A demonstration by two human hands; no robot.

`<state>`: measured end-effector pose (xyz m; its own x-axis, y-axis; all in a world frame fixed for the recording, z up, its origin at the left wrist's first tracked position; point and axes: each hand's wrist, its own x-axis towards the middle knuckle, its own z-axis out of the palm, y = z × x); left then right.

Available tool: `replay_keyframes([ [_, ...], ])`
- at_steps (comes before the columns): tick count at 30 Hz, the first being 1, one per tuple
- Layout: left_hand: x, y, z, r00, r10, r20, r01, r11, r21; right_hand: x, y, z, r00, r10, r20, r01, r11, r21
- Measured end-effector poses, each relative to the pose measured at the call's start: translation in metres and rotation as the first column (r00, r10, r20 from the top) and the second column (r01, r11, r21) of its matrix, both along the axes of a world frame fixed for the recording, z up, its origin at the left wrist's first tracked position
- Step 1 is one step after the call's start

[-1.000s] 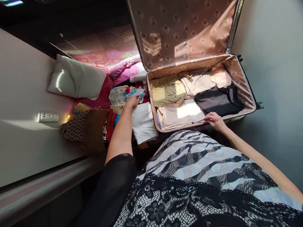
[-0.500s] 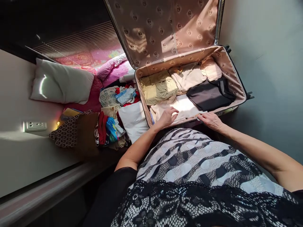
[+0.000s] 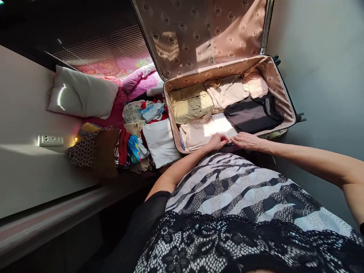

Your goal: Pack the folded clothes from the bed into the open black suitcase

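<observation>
An open suitcase [image 3: 284, 98] with patterned beige lining lies in front of me, its lid propped up. Folded clothes fill it: olive ones [image 3: 191, 102], cream ones [image 3: 227, 93], a black one [image 3: 251, 115] and a pale folded garment [image 3: 203, 132] at the near edge. My left hand [image 3: 217, 141] and my right hand [image 3: 246, 141] meet at that near edge, fingers curled on the edge of the pale garment. My patterned black-and-white dress fills the foreground.
Left of the suitcase lies a heap of folded clothes [image 3: 136, 146], among them a white piece [image 3: 160, 142]. A white pillow [image 3: 82, 96] and pink bedding [image 3: 139, 77] lie behind. A wall socket [image 3: 51, 140] sits at left. A grey wall is at right.
My left hand left the clothes heap and came across to the suitcase's near edge, meeting my right hand, which slid slightly left along the pale garment.
</observation>
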<state>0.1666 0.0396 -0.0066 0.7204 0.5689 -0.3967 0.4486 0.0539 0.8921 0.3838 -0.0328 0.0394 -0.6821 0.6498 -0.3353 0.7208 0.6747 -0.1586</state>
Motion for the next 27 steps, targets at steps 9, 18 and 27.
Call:
replay_keyframes([
  [9, -0.050, 0.033, 0.008, 0.864, 0.488, -0.123, -0.491, 0.871, 0.006, 0.019, -0.004, 0.011, 0.964, -0.267, -0.016, 0.267, 0.963, 0.039],
  [18, -0.104, 0.057, 0.010, 0.536, 0.759, -0.369, -0.777, 0.614, 0.136, 0.052, 0.024, -0.019, 0.785, -0.601, -0.151, 0.592, 0.799, -0.104],
  [27, -0.077, 0.035, 0.016, 0.618, 0.741, -0.262, -0.783, 0.610, -0.122, 0.000, 0.088, -0.033, 0.877, -0.439, -0.197, 0.446, 0.895, -0.009],
])
